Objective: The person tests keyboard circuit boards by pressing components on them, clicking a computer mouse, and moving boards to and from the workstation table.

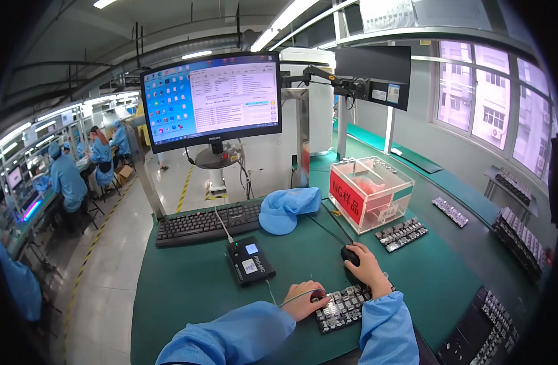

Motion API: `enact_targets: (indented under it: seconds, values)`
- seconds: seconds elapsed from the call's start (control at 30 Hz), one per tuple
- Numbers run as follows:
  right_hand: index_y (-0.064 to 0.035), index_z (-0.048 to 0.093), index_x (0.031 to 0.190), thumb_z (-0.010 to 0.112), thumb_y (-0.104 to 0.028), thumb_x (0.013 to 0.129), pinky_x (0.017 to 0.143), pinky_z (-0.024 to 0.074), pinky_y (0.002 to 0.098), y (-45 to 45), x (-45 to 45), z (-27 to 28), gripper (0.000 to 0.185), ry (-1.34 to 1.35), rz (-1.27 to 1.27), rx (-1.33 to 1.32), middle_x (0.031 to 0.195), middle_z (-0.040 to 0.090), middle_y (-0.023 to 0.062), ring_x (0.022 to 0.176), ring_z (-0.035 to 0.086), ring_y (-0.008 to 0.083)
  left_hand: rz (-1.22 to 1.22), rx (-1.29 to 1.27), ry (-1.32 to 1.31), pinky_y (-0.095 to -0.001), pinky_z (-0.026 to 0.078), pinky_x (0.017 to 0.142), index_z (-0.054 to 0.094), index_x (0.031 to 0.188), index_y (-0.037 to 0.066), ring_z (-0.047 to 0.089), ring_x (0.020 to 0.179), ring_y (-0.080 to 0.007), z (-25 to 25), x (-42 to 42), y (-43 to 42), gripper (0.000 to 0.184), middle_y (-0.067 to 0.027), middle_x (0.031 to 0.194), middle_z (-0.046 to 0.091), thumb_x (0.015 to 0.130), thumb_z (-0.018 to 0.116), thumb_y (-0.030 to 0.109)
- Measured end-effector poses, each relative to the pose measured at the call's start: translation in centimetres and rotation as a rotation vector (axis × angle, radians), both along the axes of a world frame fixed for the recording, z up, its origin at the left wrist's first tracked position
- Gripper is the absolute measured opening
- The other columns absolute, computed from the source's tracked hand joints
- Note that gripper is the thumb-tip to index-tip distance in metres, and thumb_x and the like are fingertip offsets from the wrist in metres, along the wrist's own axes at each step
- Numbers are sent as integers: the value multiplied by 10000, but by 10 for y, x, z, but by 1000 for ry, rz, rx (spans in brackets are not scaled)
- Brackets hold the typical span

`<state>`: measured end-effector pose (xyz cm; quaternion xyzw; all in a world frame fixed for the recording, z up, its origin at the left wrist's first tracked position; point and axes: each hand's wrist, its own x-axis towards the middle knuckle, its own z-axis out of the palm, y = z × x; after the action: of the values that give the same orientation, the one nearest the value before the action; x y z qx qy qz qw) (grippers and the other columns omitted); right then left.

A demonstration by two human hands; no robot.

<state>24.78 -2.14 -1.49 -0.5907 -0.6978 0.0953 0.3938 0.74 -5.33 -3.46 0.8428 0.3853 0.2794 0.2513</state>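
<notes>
Below the monitor point(211, 100) marked PHILIPS, near a black box point(251, 260) reading PRO-06C, the left hand's point(303, 299) fingers grip a probe point(318, 294); the right's point(365, 266) curl over a mouse point(351, 255).

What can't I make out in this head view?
In the head view:
Text on the black-framed monitor: too small.
Tip of the dark, wired piece: under the bare left hand.
Part of the silver-and-black panel: behind the right hand and blue sleeve.
Part of the black mouse: under that hand.

black mouse point(351, 255), upright | filled parts tray point(341, 309), flat | green mat point(200, 292)
</notes>
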Motion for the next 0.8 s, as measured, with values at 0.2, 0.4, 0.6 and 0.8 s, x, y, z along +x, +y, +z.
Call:
enact_targets:
  seconds: [0.2, 0.4, 0.6, 0.8]
  values:
    - [-102, 598, 1229, 705, -166, 782, 990, 450, 400, 2, 0, -1, 464, -1, -10, 1, 1338, 521, 156, 1167, 546, 369, 11, 41, -24, -324, 374, 833, 641, 901, 131, 593, 895, -198, -1, 1, -1, 300, -27, 905, 623, 851, 662, 426]
    - [-100, 600, 1222, 712, -172, 770, 982, 451, 422, 6, 2, -6, 471, 11, 8, 9, 1334, 521, 155, 1148, 541, 385, 1, 31, -41, -335, 389, 824, 638, 903, 114, 599, 878, -214, 0, 1, 0, 316, -40, 911, 629, 850, 663, 425]
    - [-98, 597, 1224, 714, -174, 770, 982, 454, 420, 7, 1, -4, 475, 13, 0, 11, 1336, 519, 155, 1158, 541, 381, 5, 39, -28, -338, 395, 825, 637, 904, 109, 599, 879, -219, 2, 0, 0, 324, -49, 910, 630, 849, 664, 427]
    - [-101, 596, 1227, 714, -178, 769, 988, 450, 420, 7, 2, -5, 479, 17, 3, 10, 1343, 513, 155, 1166, 535, 381, 1, 25, -31, -337, 396, 827, 638, 908, 107, 602, 878, -217, -2, 1, 3, 329, -49, 910, 631, 849, 664, 430]
